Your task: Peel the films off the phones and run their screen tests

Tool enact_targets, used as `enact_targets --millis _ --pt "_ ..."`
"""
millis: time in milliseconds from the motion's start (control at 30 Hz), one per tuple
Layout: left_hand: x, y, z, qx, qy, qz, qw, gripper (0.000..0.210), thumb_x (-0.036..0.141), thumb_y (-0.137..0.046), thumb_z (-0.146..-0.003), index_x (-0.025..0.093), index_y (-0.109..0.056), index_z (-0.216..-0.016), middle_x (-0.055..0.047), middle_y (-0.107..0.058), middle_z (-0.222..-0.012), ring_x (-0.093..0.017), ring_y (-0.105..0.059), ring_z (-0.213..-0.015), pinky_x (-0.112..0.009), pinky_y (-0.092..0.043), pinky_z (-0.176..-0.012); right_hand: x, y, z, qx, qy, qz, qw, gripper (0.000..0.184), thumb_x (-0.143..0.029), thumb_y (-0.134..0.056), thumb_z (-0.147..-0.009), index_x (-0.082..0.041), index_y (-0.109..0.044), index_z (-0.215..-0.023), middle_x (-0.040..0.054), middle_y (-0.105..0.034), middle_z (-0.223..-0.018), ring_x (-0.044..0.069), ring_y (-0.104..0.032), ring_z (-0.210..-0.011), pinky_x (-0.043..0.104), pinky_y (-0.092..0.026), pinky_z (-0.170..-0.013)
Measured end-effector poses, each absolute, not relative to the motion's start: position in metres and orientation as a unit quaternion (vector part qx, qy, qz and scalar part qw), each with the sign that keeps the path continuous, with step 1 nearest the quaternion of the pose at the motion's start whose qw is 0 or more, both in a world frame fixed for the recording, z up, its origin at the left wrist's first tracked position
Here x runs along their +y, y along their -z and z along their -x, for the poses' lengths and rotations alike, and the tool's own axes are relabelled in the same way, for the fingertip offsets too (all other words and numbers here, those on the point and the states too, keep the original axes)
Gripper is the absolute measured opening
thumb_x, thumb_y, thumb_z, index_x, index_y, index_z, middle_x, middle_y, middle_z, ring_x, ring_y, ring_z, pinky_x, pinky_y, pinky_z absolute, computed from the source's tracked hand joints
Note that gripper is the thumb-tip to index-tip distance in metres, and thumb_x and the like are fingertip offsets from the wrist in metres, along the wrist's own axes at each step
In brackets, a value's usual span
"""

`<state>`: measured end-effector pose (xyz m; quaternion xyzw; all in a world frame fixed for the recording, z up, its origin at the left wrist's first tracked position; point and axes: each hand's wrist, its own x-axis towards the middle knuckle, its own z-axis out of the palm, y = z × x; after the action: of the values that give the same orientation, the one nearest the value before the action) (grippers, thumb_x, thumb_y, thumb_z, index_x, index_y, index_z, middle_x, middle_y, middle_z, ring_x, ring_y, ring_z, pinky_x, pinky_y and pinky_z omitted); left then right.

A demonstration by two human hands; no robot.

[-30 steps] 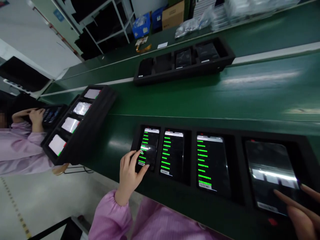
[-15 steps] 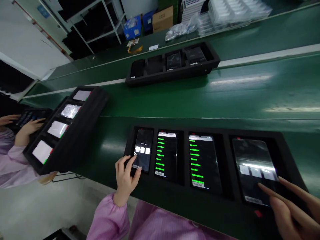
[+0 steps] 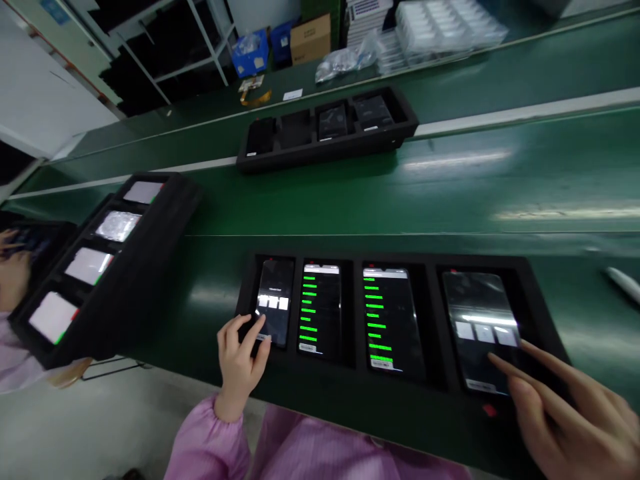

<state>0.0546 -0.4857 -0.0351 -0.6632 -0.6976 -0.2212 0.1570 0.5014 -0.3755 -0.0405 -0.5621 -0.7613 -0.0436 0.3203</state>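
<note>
A black foam tray (image 3: pixel 355 320) lies along the front of the bench with several smartphones in its slots. My left hand (image 3: pixel 239 353) is at the leftmost phone (image 3: pixel 277 320), fingers apart, the index fingertip over its lower screen. That screen shows a row of three white squares. Two middle phones, the left one (image 3: pixel 327 313) and the right one (image 3: pixel 400 320), display green lines of text on black. At the rightmost phone (image 3: pixel 475 300), also with three white squares, my right hand (image 3: pixel 565 407) has its fingers spread and a fingertip over the screen. Neither hand grips anything.
A second black tray (image 3: pixel 150 233) with bright-screened phones stands at the left, a co-worker's hand (image 3: pixel 15 273) beyond it. Another black tray (image 3: pixel 325 150) rests at the back. Clear plastic trays (image 3: pixel 445 30), a cardboard box (image 3: pixel 311 40) and a blue bin (image 3: pixel 250 53) sit behind.
The view has shifted to the right, so the trays appear further left. Both my hands stay at the same two phones. A white object has come into view at the right edge.
</note>
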Motion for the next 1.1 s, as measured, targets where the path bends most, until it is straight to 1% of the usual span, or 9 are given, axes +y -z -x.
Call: enact_targets --millis 167,400,567,667,767,833,900,1000,1100 --pt "-0.484 0.035 -0.053 -0.670 0.243 0.680 0.170 0.029 0.024 -0.066 -0.098 0.017 -0.074 -0.125 -0.015 -0.063 -0.122 -0.028 -0.060 -0.115 -0.042 -0.044 -0.100 -0.378 0.037 -0.502 -0.785 0.039 0.531 0.318 0.026 -0.030 -0.055 -0.105 -0.023 -0.080 -0.111 0.0119 -0.072 -0.129 0.030 -0.069 -0.107 0.046 -0.051 -0.089" --pt "-0.486 0.049 -0.043 -0.652 0.244 0.690 0.196 0.033 0.029 -0.068 -0.097 0.018 -0.074 -0.128 -0.018 -0.068 -0.122 -0.030 -0.063 -0.105 -0.045 -0.041 -0.095 -0.382 0.024 -0.497 -0.792 0.061 0.533 0.291 0.024 -0.021 -0.056 -0.105 -0.020 -0.079 -0.110 0.0123 -0.069 -0.129 0.027 -0.066 -0.114 0.043 -0.052 -0.095" --pt "-0.486 0.052 -0.039 -0.647 0.252 0.690 0.203 0.033 0.031 -0.068 -0.097 0.017 -0.074 -0.127 -0.019 -0.068 -0.121 -0.030 -0.063 -0.103 -0.045 -0.040 -0.093 -0.381 0.010 -0.486 -0.804 0.054 0.532 0.261 0.028 -0.028 -0.054 -0.107 -0.022 -0.077 -0.122 0.0133 -0.063 -0.143 0.030 -0.060 -0.126 0.046 -0.048 -0.100" --pt "-0.483 0.048 -0.042 -0.649 0.253 0.689 0.201 0.031 0.029 -0.068 -0.097 0.016 -0.075 -0.125 -0.018 -0.067 -0.121 -0.029 -0.063 -0.105 -0.045 -0.041 -0.094 -0.376 0.002 -0.472 -0.802 0.049 0.539 0.252 0.026 -0.031 -0.056 -0.107 -0.024 -0.078 -0.118 0.0124 -0.061 -0.149 0.034 -0.056 -0.131 0.051 -0.043 -0.103" --pt "-0.481 0.044 -0.045 -0.648 0.255 0.692 0.190 0.029 0.027 -0.068 -0.097 0.015 -0.075 -0.122 -0.018 -0.065 -0.120 -0.030 -0.063 -0.108 -0.045 -0.042 -0.096 -0.369 -0.004 -0.450 -0.821 0.024 0.505 0.267 0.029 -0.034 -0.053 -0.109 -0.025 -0.077 -0.121 0.0120 -0.061 -0.149 0.031 -0.055 -0.132 0.049 -0.042 -0.106" --pt "-0.479 0.042 -0.047 -0.648 0.259 0.692 0.187 0.027 0.026 -0.068 -0.097 0.015 -0.076 -0.121 -0.018 -0.064 -0.120 -0.030 -0.062 -0.110 -0.044 -0.043 -0.097 -0.365 -0.006 -0.433 -0.846 0.004 0.463 0.263 0.033 -0.040 -0.050 -0.110 -0.026 -0.075 -0.127 0.0122 -0.059 -0.152 0.029 -0.055 -0.133 0.049 -0.040 -0.108" --pt "-0.479 0.041 -0.048 -0.648 0.259 0.691 0.188 0.027 0.024 -0.068 -0.097 0.014 -0.075 -0.121 -0.018 -0.063 -0.120 -0.030 -0.061 -0.112 -0.044 -0.043 -0.097 -0.361 -0.007 -0.418 -0.858 -0.003 0.452 0.246 0.038 -0.047 -0.047 -0.110 -0.027 -0.075 -0.127 0.0120 -0.058 -0.154 0.030 -0.055 -0.134 0.052 -0.036 -0.111" --pt "-0.479 0.039 -0.050 -0.650 0.253 0.691 0.187 0.026 0.023 -0.068 -0.097 0.014 -0.075 -0.120 -0.018 -0.063 -0.121 -0.030 -0.060 -0.113 -0.044 -0.044 -0.098 -0.361 -0.006 -0.407 -0.842 -0.007 0.478 0.249 0.040 -0.052 -0.047 -0.109 -0.028 -0.078 -0.119 0.0093 -0.062 -0.151 0.032 -0.057 -0.134 0.056 -0.030 -0.113" --pt "-0.479 0.034 -0.052 -0.660 0.241 0.687 0.185 0.025 0.023 -0.067 -0.098 0.014 -0.075 -0.120 -0.016 -0.063 -0.120 -0.028 -0.060 -0.113 -0.042 -0.046 -0.098 -0.368 -0.007 -0.408 -0.836 -0.023 0.468 0.286 0.032 -0.044 -0.053 -0.109 -0.026 -0.077 -0.119 0.0100 -0.067 -0.144 0.031 -0.060 -0.130 0.054 -0.033 -0.111"
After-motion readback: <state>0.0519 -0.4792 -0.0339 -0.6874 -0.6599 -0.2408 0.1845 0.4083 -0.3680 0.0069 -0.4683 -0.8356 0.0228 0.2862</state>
